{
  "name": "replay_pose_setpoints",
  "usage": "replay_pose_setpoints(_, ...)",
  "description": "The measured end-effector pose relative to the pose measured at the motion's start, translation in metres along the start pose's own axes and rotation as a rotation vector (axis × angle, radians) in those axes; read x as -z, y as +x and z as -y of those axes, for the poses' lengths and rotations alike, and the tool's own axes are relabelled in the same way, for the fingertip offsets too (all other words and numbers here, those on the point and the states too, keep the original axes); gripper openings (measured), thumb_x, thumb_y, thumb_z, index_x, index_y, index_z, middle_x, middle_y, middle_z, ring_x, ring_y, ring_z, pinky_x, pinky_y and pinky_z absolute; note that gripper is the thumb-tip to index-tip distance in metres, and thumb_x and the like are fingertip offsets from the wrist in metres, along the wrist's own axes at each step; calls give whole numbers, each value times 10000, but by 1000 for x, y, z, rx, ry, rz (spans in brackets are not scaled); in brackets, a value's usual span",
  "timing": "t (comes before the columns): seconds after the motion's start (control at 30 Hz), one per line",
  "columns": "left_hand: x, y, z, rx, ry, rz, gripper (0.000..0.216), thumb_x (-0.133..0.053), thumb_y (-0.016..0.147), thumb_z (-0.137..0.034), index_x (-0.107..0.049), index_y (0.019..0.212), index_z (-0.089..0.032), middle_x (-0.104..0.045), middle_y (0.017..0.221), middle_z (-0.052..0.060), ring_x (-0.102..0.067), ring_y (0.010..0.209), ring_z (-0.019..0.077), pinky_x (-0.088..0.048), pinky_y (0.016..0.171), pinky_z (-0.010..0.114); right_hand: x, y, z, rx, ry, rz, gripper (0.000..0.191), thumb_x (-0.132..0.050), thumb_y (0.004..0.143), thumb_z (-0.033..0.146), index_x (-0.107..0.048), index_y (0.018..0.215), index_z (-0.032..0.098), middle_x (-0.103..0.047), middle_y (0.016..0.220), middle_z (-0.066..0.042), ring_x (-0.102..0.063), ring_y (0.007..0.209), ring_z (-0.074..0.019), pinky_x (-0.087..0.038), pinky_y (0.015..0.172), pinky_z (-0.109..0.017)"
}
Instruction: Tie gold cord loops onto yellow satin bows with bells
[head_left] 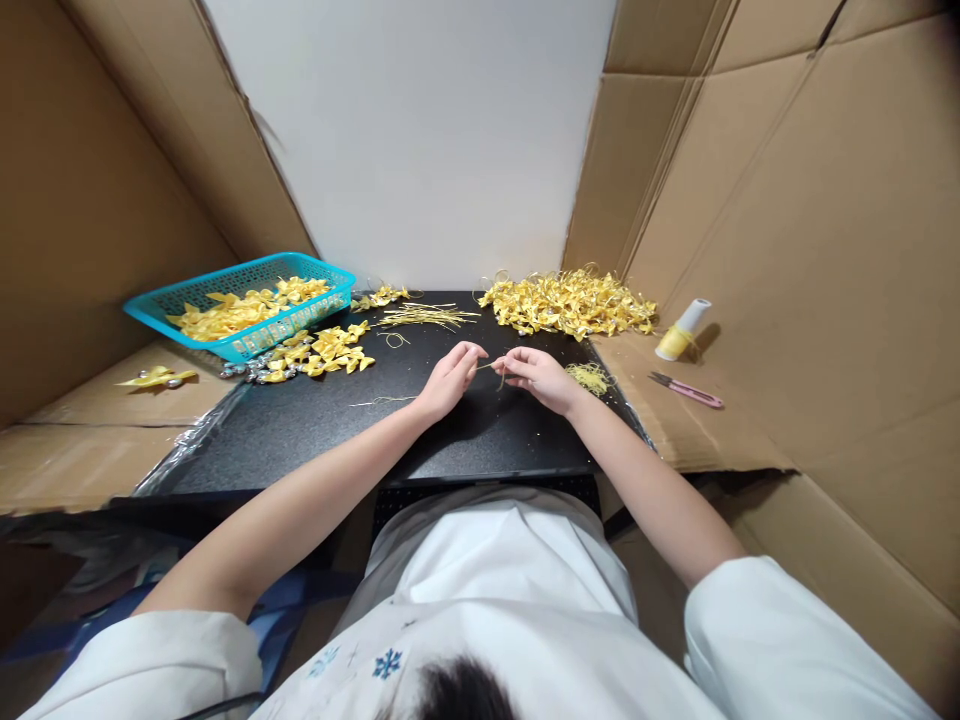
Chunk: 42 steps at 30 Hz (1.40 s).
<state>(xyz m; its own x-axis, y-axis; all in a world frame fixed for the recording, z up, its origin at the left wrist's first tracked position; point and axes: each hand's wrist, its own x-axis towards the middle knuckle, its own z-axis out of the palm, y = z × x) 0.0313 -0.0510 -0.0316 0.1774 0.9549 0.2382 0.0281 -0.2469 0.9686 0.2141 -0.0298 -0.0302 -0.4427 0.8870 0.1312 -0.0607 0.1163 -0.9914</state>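
Over the middle of the black table [315, 440], both hands are raised close together with a thin yellow cord [485, 366] between them. My left hand [452, 380] pinches one part of the cord, its fingertips pointing right. My right hand [536, 377] pinches the cord just across a small gap, and a short piece hangs down below those fingers. Another thin strand [382, 400] lies on the table by my left wrist. Beyond the hands rests a bundle of cut yellow cords [427, 315], with a small cord loop [397, 340] near it.
At the left a blue basket [142, 308] holds yellow bows, with more bows [334, 350] and silver bells before it. A large pile of corded bows [570, 302] lies back right. Yellow scraps [591, 378], a thread spool [682, 332] and a pink cutter [686, 390] are right. Cardboard walls [810, 250] surround the table.
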Motion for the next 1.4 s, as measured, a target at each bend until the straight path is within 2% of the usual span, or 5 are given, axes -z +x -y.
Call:
replay_pose_setpoints(0.33,5,2,-3,125,-100,146,367,-698,723,-477,-517,625,-173,-275,464,-92,-222,416,53,-173,435,212,5,-5,4,-77,94,84,329,-798,643,370,-581,812,190,-583,659,42,-548,605,-87,-496,665,-271)
replay_pose_setpoints(0.47,5,2,-6,148,-188,106,435,-738,649,-547,-516,642,-173,-245,474,-106,-199,409,37,-175,426,201,4,-4,1,84,-215,96,262,-692,737,387,-662,880,169,-613,661,13,-573,601,-110,-507,641,-289)
replay_pose_setpoints(0.77,6,5,-2,138,-118,-43,522,-758,608,-589,-718,826,-116,-711,781,91,-209,407,1,-154,397,217,-4,-9,0,399,-634,14,115,-581,796,197,-657,714,168,-650,715,-30,-541,627,-129,-442,655,-285)
replay_pose_setpoints(1.07,7,0,-4,26,192,24,335,-837,557,-414,-795,742,-138,-764,743,68,-601,624,155,-445,609,268,0,-11,3,606,-852,-38,135,-534,831,171,-596,711,184,-572,671,-12,-493,625,-134,-398,670,-285)
replay_pose_setpoints(1.4,2,-3,-3,-2,227,73,232,-786,601,-347,-719,612,-126,-602,509,-16,-416,484,72,-284,488,221,-3,-9,1,610,-866,-64,160,-531,877,217,-618,747,184,-619,727,-23,-525,666,-139,-400,749,-312)
